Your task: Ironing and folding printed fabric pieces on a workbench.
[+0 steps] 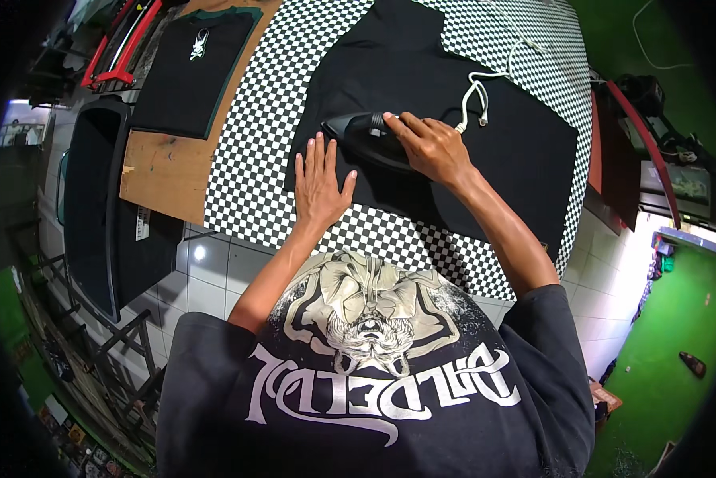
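A black T-shirt (513,131) lies spread on a table covered with black-and-white checkered cloth (256,119). My right hand (432,146) grips the handle of a black clothes iron (370,140), whose pointed tip faces left over the shirt. The handle's far side is hidden by my fingers. From the iron's rear a white power cord (474,95) loops away to the upper right. Just left of the iron's tip, my left hand (322,191) rests flat on the shirt's near edge, fingers apart, holding nothing.
At the left, a folded black T-shirt (185,77) with a small white print lies on a brown board (155,173). A large black tray-like object (95,203) stands beside it. Red-framed equipment (119,54) is at the upper left, and metal racks (119,340) are at the lower left.
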### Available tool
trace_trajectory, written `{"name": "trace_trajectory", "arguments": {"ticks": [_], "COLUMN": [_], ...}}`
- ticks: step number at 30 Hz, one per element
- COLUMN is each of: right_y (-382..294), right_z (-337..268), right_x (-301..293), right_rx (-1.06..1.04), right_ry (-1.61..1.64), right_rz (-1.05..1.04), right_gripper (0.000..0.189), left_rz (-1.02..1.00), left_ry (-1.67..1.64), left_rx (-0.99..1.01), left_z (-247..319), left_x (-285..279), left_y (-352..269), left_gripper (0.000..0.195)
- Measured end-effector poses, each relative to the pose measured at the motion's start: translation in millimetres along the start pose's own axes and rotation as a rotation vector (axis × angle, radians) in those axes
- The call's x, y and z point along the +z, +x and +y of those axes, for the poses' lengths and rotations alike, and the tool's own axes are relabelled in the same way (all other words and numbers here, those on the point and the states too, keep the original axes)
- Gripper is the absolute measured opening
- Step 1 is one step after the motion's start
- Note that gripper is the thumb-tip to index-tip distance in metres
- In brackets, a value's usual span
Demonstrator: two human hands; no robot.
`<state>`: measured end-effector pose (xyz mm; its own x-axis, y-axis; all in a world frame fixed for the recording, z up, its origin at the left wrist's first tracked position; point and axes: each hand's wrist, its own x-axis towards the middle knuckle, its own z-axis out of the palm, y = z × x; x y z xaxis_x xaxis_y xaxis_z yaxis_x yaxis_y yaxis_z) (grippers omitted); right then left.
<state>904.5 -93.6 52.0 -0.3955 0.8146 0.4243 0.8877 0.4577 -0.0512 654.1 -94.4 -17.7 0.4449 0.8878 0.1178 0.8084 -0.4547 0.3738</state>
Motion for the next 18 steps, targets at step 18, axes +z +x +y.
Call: {"name": "trace_trajectory", "arguments": {"ticks": [18], "right_y": [30.1], "right_z": [50.9], "right_x": [20.0], "right_rx": [0.197], "right_ry": [-0.177], "right_rz": [0.026], "right_gripper": [0.047], "left_rz": [-0.012], "left_ry": [0.000], "left_rx": [-0.009], "left_z": [-4.0], "left_x": [1.1], "left_y": [1.6], "left_gripper": [0.076]}}
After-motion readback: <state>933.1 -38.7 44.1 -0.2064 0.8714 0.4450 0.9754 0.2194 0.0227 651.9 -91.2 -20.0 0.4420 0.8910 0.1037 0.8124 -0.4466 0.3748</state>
